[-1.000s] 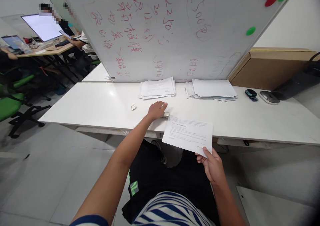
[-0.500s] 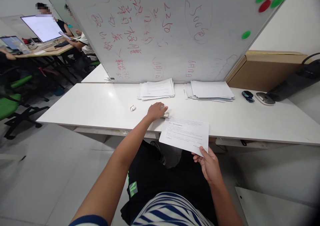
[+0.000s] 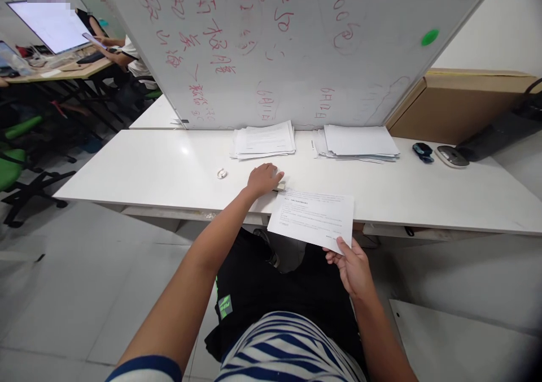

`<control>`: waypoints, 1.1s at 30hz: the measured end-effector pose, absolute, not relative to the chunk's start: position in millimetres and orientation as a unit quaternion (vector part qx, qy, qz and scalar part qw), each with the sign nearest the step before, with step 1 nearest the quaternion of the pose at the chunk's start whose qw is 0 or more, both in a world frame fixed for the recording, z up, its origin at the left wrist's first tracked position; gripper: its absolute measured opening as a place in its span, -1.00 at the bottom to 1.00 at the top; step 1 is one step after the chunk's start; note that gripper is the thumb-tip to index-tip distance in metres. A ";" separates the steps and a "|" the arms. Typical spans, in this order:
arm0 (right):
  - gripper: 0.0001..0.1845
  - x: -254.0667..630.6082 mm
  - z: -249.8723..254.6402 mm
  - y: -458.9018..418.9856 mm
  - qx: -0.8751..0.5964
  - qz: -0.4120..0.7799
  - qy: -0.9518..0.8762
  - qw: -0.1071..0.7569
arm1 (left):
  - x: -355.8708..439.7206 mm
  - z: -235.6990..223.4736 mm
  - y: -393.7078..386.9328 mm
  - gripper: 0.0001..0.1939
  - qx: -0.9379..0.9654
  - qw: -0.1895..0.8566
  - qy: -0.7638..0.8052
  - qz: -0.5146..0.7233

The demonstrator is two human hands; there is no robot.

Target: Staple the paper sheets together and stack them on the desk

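My left hand (image 3: 263, 179) lies curled over a small stapler (image 3: 280, 185) on the white table (image 3: 148, 170), pressing on it. The top left corner of a printed sheet (image 3: 312, 216) reaches under the stapler. My right hand (image 3: 353, 269) pinches that sheet's lower right corner and holds it out past the table's front edge. Behind the stapler lie two paper stacks: a printed one (image 3: 263, 140) on the left and a blank-faced one (image 3: 359, 142) on the right.
A whiteboard (image 3: 271, 43) with red writing leans at the table's back. A small white object (image 3: 221, 173) lies left of my hand. A blue clip-like item (image 3: 423, 150), a grey mouse (image 3: 452, 156) and a cardboard box (image 3: 466, 102) sit at the right. People work at desks at far left.
The view has shifted slightly downward. Both hands keep their hold, the left on the stapler and the right on the sheet's corner.
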State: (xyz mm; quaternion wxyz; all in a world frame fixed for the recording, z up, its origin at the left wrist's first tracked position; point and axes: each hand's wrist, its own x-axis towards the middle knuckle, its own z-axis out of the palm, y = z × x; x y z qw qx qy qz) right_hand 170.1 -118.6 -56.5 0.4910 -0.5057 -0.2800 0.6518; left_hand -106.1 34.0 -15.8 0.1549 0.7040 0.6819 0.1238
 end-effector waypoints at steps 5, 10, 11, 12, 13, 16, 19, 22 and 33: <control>-0.57 171.2 -56.7 -116.5 -0.502 0.660 -0.278 0.485 | -98.0 -21.6 33.4 -0.45 0.705 0.106 0.696 0.083; -0.58 171.2 -55.3 -114.2 -0.514 0.654 -0.280 0.478 | -95.3 -22.7 36.2 -0.43 0.704 0.112 0.700 0.047; -0.57 171.1 -55.7 -114.0 -0.516 0.654 -0.279 0.477 | -95.0 -22.3 36.2 -0.43 0.704 0.113 0.700 0.046; -0.57 171.1 -56.3 -113.9 -0.518 0.654 -0.278 0.477 | -94.8 -21.7 35.9 -0.44 0.704 0.113 0.700 0.048; -0.57 171.1 -57.2 -113.9 -0.519 0.653 -0.276 0.476 | -94.8 -20.9 35.5 -0.45 0.704 0.114 0.699 0.052; -0.57 171.3 -60.0 -114.2 -0.521 0.653 -0.273 0.477 | -96.0 -18.7 34.4 -0.46 0.705 0.123 0.695 0.065; -0.59 171.2 -61.5 -114.7 -0.512 0.658 -0.274 0.479 | -100.7 -17.7 35.8 -0.44 0.704 0.142 0.692 0.078; -0.60 169.6 -61.5 -115.5 -0.507 0.664 -0.276 0.475 | -107.6 -17.4 39.0 -0.40 0.702 0.172 0.684 0.100; -0.59 182.4 -49.4 -108.0 -0.511 0.621 -0.289 0.519 | -114.9 -16.3 41.3 -0.38 0.694 0.205 0.677 0.135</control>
